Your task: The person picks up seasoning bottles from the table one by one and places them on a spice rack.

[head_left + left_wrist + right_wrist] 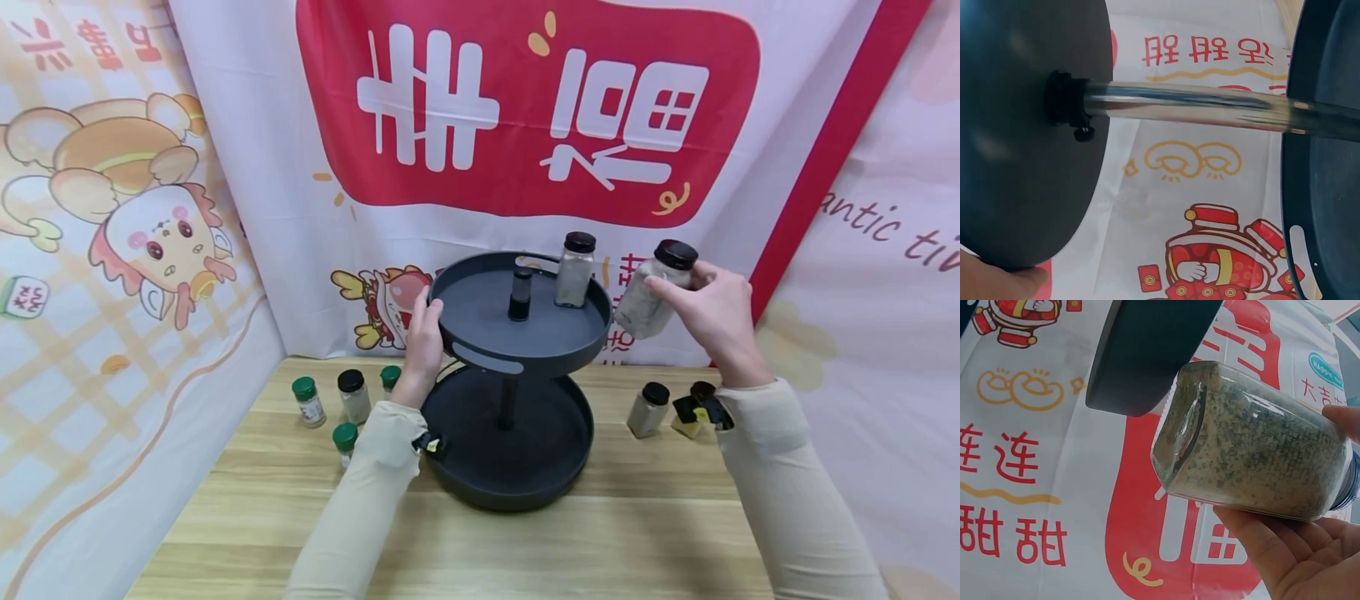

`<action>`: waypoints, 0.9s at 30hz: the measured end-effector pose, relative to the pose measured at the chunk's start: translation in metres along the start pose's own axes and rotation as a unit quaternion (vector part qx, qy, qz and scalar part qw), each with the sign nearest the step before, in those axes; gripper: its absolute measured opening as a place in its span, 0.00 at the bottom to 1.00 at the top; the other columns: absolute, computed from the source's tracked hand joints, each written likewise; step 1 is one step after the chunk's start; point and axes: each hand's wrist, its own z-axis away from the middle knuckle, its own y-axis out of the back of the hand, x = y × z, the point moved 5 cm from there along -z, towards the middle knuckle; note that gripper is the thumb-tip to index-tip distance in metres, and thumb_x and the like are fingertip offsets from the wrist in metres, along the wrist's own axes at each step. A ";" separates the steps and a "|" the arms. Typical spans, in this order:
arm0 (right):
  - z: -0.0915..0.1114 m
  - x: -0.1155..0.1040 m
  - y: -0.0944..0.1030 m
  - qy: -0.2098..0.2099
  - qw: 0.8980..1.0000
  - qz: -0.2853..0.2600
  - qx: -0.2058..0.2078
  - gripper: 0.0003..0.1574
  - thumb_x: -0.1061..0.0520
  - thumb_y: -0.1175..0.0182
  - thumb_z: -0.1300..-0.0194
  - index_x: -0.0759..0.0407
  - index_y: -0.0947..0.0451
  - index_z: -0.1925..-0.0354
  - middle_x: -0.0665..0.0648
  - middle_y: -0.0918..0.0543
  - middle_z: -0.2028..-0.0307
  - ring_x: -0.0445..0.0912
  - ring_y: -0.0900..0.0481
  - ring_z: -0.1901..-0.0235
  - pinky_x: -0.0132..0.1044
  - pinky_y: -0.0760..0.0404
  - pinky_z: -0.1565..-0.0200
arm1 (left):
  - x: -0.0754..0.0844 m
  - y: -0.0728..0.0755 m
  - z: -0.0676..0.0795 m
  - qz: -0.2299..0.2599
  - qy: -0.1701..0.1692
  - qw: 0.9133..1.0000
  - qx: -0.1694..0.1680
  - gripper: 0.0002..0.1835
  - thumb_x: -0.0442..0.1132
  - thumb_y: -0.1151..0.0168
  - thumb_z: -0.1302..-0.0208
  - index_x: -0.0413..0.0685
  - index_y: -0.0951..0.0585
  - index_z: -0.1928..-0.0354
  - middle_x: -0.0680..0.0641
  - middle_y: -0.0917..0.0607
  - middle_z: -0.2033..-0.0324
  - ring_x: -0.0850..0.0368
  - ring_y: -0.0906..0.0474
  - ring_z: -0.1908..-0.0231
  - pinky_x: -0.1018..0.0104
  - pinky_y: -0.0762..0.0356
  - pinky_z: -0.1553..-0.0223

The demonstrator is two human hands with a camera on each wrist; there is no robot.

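My left hand (pixel 424 354) touches the left rim of the upper tray (pixel 480 296) of a dark two-tier turntable, fingers straight along its outside. In the left wrist view, a fingertip shows at the edge of that tray's underside (pixel 1016 162). My right hand (pixel 716 312) grips a clear spice jar (pixel 647 298) with a black lid, held tilted just off the tray's right side. Speckled greenish seasoning fills the jar (pixel 1260 444) in the right wrist view. Another black-lidded jar (pixel 574 271) stands on the upper tray, near its back right rim.
The turntable's lower tray (pixel 510 492) rests on the wooden table (pixel 570 550). Green-capped jars (pixel 307 402) and a black-lidded jar (pixel 354 397) stand left of it. At right are a black-lidded jar (pixel 648 410) and a smaller one partly behind the right wrist. Printed cloth (pixel 255 167) hangs behind.
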 end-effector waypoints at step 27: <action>-0.004 -0.013 -0.009 0.012 1.000 0.011 -0.002 0.36 0.31 0.40 0.56 0.58 0.23 0.60 0.57 0.20 0.64 0.48 0.30 0.67 0.40 0.32 0.73 | 0.001 0.000 0.003 -0.033 -0.018 0.999 -0.026 0.26 0.46 0.71 0.31 0.52 0.55 0.32 0.48 0.53 0.34 0.59 0.58 0.37 0.61 0.57 0.40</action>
